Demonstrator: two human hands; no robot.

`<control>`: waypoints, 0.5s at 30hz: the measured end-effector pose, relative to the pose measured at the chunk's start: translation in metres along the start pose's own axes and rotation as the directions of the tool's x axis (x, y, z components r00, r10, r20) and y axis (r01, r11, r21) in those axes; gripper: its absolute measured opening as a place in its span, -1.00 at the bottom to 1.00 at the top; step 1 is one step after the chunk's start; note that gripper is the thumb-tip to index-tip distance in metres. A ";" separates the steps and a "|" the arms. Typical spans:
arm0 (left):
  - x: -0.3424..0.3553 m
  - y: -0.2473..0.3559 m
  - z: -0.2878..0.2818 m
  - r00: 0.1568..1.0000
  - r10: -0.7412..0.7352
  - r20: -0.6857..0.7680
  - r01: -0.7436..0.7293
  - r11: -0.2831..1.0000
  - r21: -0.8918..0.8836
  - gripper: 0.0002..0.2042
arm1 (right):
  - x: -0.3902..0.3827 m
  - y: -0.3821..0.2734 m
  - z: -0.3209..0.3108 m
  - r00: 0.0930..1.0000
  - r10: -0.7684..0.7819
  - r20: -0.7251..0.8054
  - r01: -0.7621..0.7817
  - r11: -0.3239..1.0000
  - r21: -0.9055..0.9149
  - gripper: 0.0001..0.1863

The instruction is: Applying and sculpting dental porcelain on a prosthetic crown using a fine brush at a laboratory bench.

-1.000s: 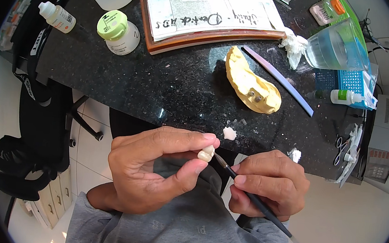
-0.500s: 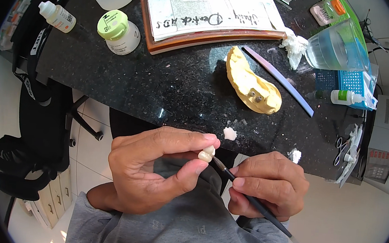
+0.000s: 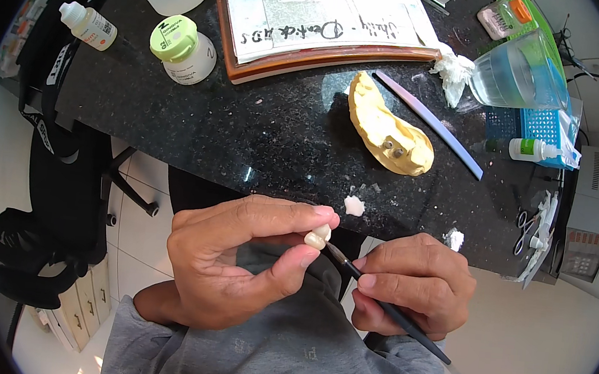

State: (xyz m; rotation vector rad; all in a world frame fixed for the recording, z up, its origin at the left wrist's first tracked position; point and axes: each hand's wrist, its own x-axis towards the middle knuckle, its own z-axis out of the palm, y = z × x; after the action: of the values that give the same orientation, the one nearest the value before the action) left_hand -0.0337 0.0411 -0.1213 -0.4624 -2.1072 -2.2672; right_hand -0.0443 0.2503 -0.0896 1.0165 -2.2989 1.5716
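Note:
My left hand [image 3: 239,257] pinches a small cream tooth-shaped piece [image 3: 319,236] between thumb and fingertips, just below the black counter's front edge [image 3: 257,176]. My right hand [image 3: 416,285] grips a thin dark brush [image 3: 388,309] like a pen, and its tip touches the underside of the tooth piece. A yellow dental cast [image 3: 386,127] with two metal pins lies on the counter above my hands. A small white lump [image 3: 354,205] sits on the counter close to my left fingertips.
On the counter stand a white jar with a green lid [image 3: 181,49], a small dropper bottle [image 3: 88,24], a wooden tray with papers [image 3: 322,23], a flat purple strip [image 3: 432,124], a clear cup [image 3: 516,71], a blue basket [image 3: 536,127] and scissors [image 3: 522,234]. A black chair [image 3: 54,185] stands at left.

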 end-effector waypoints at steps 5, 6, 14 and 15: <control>0.000 -0.001 0.001 1.000 -0.003 -0.009 0.003 1.000 -0.006 -0.69 | 0.000 -0.001 -0.001 1.000 0.002 -0.002 -0.001 1.000 0.010 -0.74; 0.000 -0.001 0.001 1.000 -0.004 -0.011 0.004 1.000 -0.012 -0.69 | 0.000 -0.001 -0.002 1.000 0.007 -0.003 -0.007 1.000 0.010 -0.74; -0.001 0.002 0.002 0.998 -0.070 -0.010 0.070 0.997 -0.016 -0.76 | 0.001 0.001 -0.001 1.000 -0.002 0.009 0.002 1.000 0.002 -0.73; 0.000 -0.001 0.002 0.999 -0.028 -0.023 0.028 0.999 -0.018 -0.74 | 0.001 0.000 0.000 1.000 -0.001 0.007 0.001 1.000 0.001 -0.74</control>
State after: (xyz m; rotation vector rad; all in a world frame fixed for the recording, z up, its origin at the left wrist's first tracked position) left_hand -0.0332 0.0431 -0.1219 -0.4077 -2.0983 -2.2960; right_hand -0.0454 0.2501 -0.0889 1.0242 -2.3025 1.5711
